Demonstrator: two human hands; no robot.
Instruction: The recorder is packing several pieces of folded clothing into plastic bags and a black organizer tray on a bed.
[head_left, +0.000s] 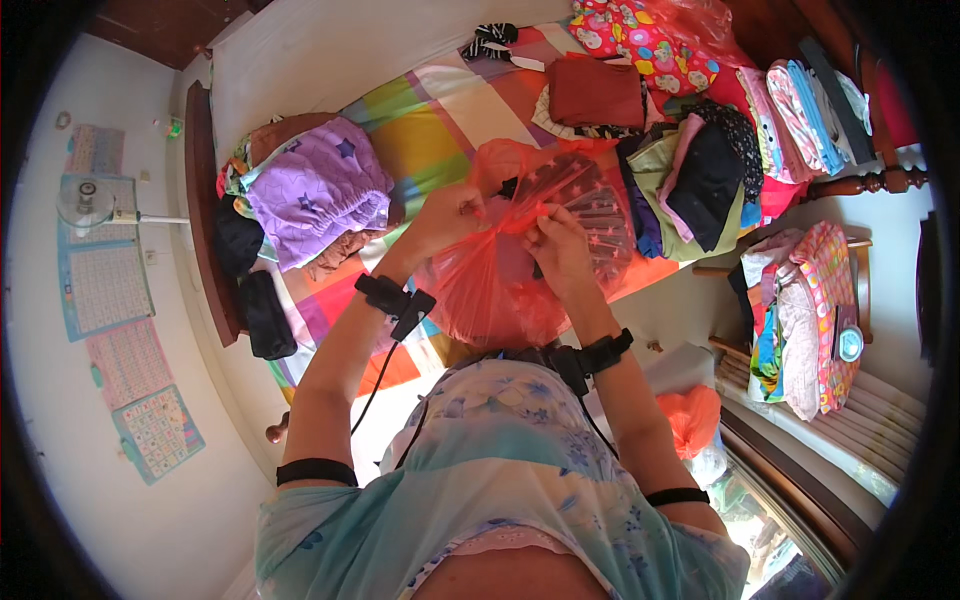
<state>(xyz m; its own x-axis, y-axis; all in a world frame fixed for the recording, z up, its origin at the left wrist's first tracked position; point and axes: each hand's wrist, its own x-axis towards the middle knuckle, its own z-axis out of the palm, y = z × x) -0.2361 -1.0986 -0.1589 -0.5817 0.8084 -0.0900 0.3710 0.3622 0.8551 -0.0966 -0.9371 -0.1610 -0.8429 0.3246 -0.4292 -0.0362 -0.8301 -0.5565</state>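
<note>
A red translucent plastic bag (480, 292) with folded clothes inside, one of them star-patterned, rests at the near edge of the bed. Its gathered top is drawn together between my hands. My left hand (454, 214) pinches the plastic on the left side of the gather. On the right side, my right hand (556, 244) grips another part of the bag's top between thumb and fingers. Left of the bag, a purple star-print garment (322, 187) lies on a heap of clothes. Right of it sits a stack of dark, pink and green folded clothes (701, 184).
A checked bedsheet (427, 142) covers the bed, which has a wooden bed end (206, 217) at left. Farther back lie a folded rust-coloured cloth (596, 91) and a red printed cloth (652, 45). More clothes (806, 322) are piled at right, near an orange-red bag (691, 420).
</note>
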